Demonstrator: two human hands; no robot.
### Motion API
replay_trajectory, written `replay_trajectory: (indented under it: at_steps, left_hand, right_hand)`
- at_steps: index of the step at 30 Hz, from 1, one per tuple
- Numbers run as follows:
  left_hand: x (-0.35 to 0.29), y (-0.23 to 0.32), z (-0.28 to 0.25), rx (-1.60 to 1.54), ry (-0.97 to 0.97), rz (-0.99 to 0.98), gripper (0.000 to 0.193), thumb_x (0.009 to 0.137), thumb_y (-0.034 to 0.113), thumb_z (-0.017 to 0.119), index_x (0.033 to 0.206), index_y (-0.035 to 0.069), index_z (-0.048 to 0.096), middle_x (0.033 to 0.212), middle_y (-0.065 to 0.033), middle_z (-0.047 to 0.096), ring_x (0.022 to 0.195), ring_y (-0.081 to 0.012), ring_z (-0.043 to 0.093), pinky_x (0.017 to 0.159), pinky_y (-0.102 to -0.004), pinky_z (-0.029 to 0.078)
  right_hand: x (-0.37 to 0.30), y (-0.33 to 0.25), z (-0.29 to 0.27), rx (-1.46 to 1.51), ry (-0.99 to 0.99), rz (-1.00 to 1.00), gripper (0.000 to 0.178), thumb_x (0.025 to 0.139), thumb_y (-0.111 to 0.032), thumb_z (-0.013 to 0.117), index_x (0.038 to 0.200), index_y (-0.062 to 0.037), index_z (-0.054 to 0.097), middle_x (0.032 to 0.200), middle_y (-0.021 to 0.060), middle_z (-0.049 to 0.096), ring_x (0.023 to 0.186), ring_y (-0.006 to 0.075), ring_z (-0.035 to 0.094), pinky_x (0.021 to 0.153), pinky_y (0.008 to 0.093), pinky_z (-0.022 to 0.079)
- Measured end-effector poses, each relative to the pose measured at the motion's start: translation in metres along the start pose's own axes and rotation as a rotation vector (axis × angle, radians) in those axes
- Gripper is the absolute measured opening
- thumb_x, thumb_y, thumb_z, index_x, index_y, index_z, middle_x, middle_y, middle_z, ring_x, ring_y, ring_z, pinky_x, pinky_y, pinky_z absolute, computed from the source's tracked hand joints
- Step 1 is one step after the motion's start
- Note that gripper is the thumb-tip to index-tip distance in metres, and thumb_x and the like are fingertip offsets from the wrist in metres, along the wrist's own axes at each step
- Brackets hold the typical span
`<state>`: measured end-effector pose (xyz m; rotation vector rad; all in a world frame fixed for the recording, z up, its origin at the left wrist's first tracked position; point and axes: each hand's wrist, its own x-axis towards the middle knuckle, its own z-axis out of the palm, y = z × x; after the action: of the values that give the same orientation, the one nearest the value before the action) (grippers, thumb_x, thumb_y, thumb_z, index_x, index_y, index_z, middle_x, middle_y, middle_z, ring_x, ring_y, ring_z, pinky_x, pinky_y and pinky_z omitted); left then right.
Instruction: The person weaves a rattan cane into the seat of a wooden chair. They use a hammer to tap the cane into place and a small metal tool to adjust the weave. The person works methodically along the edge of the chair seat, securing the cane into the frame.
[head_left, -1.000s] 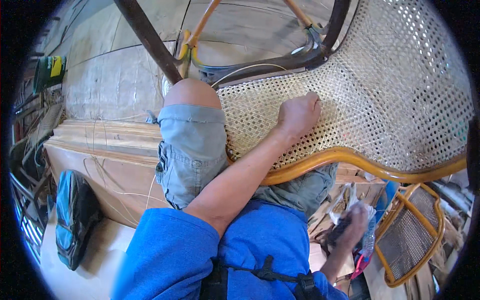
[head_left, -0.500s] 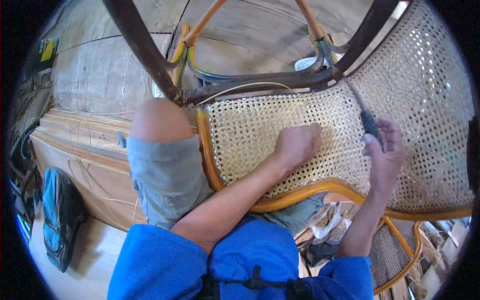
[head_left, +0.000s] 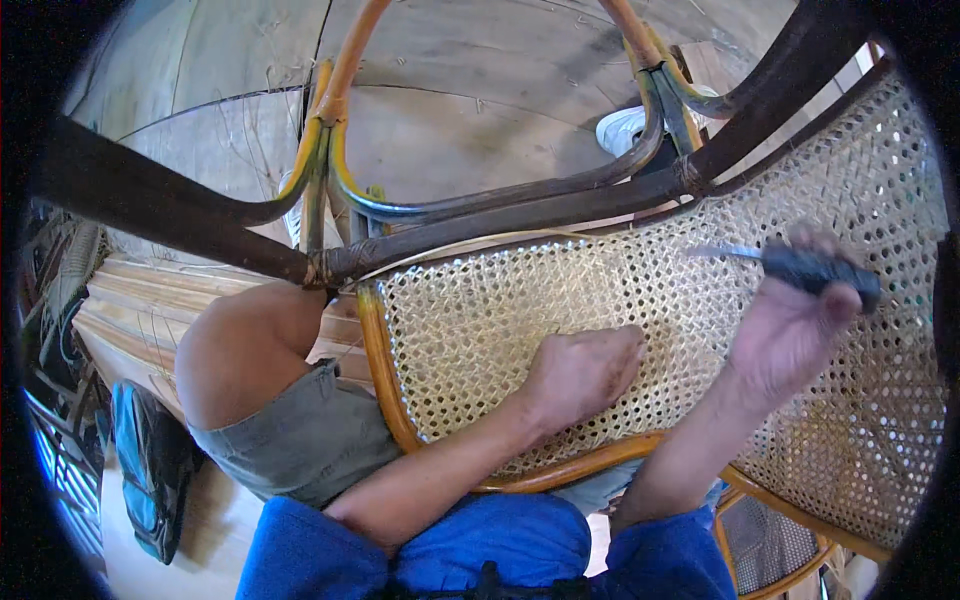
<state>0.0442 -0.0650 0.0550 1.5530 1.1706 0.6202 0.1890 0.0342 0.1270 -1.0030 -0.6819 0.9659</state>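
Observation:
A woven cane chair panel (head_left: 500, 320), edged with an orange-brown rattan frame (head_left: 378, 345), lies across my lap. My left hand (head_left: 588, 375) rests on the middle of the weave with its fingers curled in; what they hold, if anything, is hidden. Farther right, my right hand (head_left: 790, 345) grips a screwdriver-like tool (head_left: 815, 275) by its thick black handle. Its thin metal shaft points left above the cane, blurred at the tip. Along the far edge of the panel runs a dark rattan rail (head_left: 520, 225), with a loose pale cane strand (head_left: 450, 248) beside it.
Curved rattan legs (head_left: 335, 90) of the chair rise beyond the rail, over a wooden floor (head_left: 470, 130). A teal and black bag (head_left: 150, 470) lies at the left, near stacked boards (head_left: 140, 300). Another rattan piece with dark mesh (head_left: 770, 545) sits at lower right.
The tool in my right hand has swung from pointing away to pointing left. The chair appears turned and lower in view. My left hand stays curled on the weave.

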Motion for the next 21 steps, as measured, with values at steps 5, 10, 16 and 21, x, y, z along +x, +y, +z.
replay_trajectory:
  at_steps: [5,10,16,21]
  left_hand:
    - [0.004,0.003,-0.003,0.017,0.002,0.000,0.011,0.085,0.017,0.059,0.089,0.007,0.059,0.070,-0.0120,0.062,0.061,-0.0270,0.063,0.054,-0.0364,0.052]
    - [0.005,0.003,-0.002,0.019,-0.011,-0.008,0.013,0.084,0.018,0.059,0.090,0.007,0.058,0.070,-0.0119,0.062,0.062,-0.0266,0.064,0.054,-0.0371,0.052]
    - [0.006,0.004,-0.002,0.014,-0.003,-0.026,0.009,0.084,0.015,0.059,0.089,0.007,0.058,0.068,-0.0120,0.061,0.060,-0.0265,0.063,0.053,-0.0371,0.051]
    - [0.007,0.004,0.001,-0.008,0.041,-0.017,0.007,0.083,0.012,0.061,0.086,0.006,0.059,0.068,-0.0120,0.060,0.059,-0.0265,0.063,0.052,-0.0365,0.051]
  right_hand:
    - [0.009,0.057,-0.003,-0.186,-0.033,0.023,0.018,0.083,-0.006,0.064,0.098,-0.0039,0.055,0.084,0.0082,0.059,0.079,0.0184,0.057,0.075,0.0342,0.048]
    - [0.007,0.073,-0.009,-0.210,0.043,0.096,0.012,0.083,0.001,0.062,0.089,-0.0053,0.054,0.078,0.0074,0.056,0.072,0.0181,0.053,0.071,0.0339,0.047]
    - [0.004,0.085,-0.002,-0.257,0.085,0.113,0.014,0.081,0.001,0.064,0.084,-0.0042,0.051,0.071,0.0053,0.055,0.064,0.0133,0.053,0.063,0.0275,0.045]
    - [0.005,0.084,-0.009,-0.261,0.009,0.124,0.010,0.083,0.001,0.061,0.083,-0.0038,0.053,0.070,0.0066,0.053,0.066,0.0167,0.051,0.067,0.0323,0.044]
